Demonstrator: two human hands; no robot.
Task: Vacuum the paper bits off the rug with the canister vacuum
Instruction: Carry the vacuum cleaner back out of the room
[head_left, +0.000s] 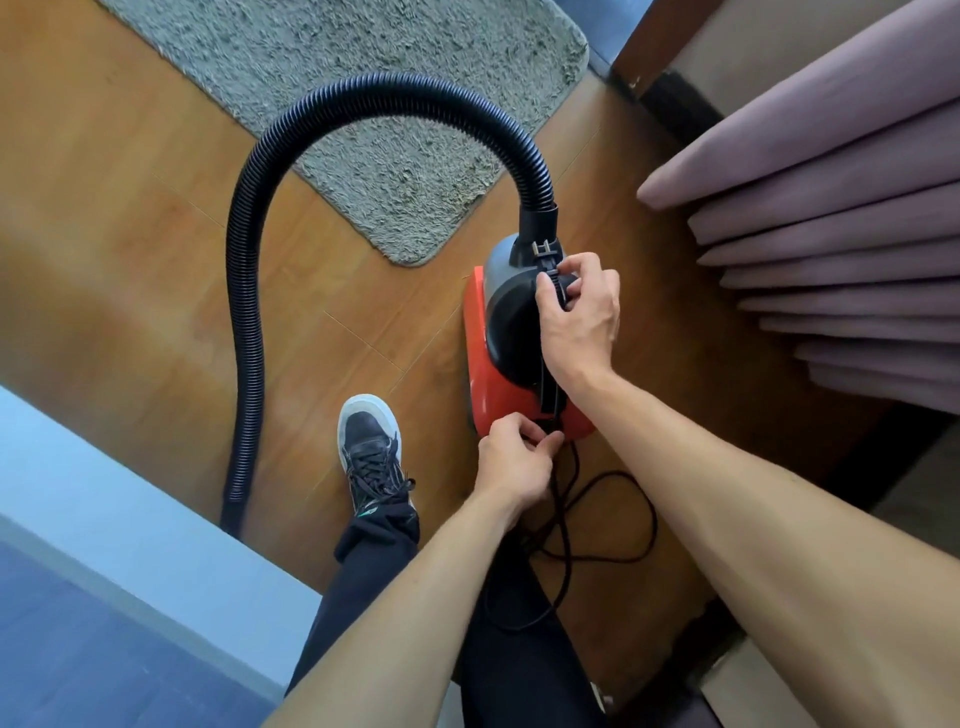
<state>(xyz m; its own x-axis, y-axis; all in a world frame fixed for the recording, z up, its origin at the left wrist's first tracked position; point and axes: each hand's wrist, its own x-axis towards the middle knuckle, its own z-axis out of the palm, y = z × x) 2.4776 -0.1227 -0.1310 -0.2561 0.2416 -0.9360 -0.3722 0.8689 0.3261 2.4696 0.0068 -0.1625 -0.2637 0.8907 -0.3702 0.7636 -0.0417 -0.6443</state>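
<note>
A red and black canister vacuum (488, 343) sits on the wooden floor just right of the grey shaggy rug (374, 93). Its black ribbed hose (249, 260) arches up over the rug's corner and comes down at the left, where its end is hidden behind a pale surface. My right hand (576, 317) grips the black handle on top of the canister. At the canister's near end, my left hand (514, 462) pinches the black power cord (587, 525), which lies in loose loops on the floor. No paper bits show on the visible part of the rug.
Mauve pleated curtains (841, 218) hang close on the right. A pale blue surface (114, 545) fills the lower left. My dark-trousered leg and black sneaker (371, 447) stand on the wood floor (130, 270) just left of the canister.
</note>
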